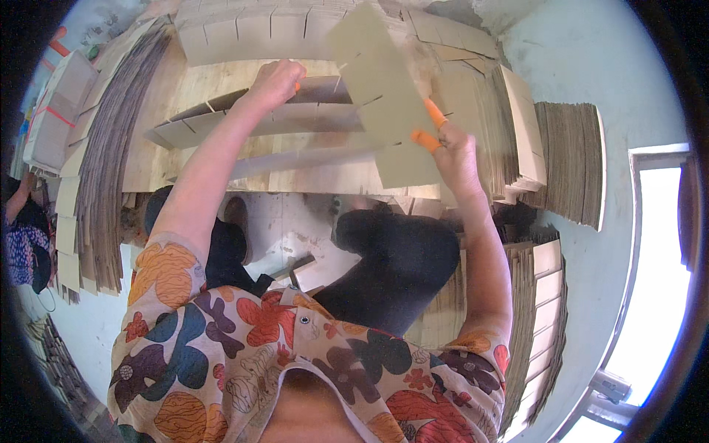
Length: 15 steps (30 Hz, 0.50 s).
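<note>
My right hand (452,151), with orange covers on two fingers, grips the edge of a slotted cardboard strip (380,100). The strip is held up at a tilt over the wooden table and is slightly blurred. My left hand (278,83) is closed at the farther of the slotted strips standing on edge on the table; an orange finger cover peeks out, and its fingertips are mostly hidden. A nearer standing strip (258,122) runs below that hand. Closest to me, another strip (295,161) looks blurred.
Stacked slotted cardboard (251,33) lines the table's far side. More stacks stand at the left (122,111) and right (569,159), with another lower right (543,310). Bare wood of the table (155,166) shows at left. Another person's arm (22,196) is at the far left.
</note>
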Each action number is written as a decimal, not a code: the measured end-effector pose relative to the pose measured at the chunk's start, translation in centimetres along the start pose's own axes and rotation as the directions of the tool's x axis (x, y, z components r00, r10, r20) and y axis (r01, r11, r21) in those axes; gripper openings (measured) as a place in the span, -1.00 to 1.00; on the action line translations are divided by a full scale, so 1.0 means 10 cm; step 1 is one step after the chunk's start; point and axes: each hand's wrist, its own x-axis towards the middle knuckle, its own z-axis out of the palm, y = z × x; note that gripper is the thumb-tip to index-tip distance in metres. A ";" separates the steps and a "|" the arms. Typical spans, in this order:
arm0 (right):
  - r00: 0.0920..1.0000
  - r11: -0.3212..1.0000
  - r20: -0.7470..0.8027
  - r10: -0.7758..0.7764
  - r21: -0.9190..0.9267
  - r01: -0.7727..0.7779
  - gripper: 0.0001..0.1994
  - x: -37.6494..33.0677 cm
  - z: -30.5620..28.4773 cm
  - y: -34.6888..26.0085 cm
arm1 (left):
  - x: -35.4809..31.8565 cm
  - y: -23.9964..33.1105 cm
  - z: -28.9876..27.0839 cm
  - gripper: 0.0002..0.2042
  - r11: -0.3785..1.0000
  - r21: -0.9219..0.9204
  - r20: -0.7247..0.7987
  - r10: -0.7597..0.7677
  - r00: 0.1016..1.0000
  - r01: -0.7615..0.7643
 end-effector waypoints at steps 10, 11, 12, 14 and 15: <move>0.968 0.979 0.150 -0.203 0.004 0.204 -0.55 0.14 0.19 0.04 | 0.10 -0.10 0.18 -0.88 0.999 -0.017 -0.138 0.030 0.990 -0.033; 0.962 0.980 0.187 -0.201 0.052 0.195 -0.56 0.19 0.20 0.07 | 0.11 -0.12 0.19 -0.87 0.999 -0.029 -0.141 0.026 0.990 -0.031; 0.954 0.978 0.224 -0.201 0.100 0.183 -0.56 0.25 0.21 0.09 | 0.12 -0.13 0.21 -0.92 0.998 -0.048 -0.167 0.025 0.986 -0.034; 0.932 0.981 0.305 -0.195 0.076 0.180 -0.55 0.36 0.23 0.10 | 0.13 -0.15 0.22 -0.90 0.996 -0.086 -0.217 0.020 0.976 -0.040; 0.919 0.981 0.350 -0.184 0.004 0.195 -0.54 0.42 0.24 0.07 | 0.13 -0.18 0.21 -0.90 0.997 -0.070 -0.181 0.008 0.984 -0.021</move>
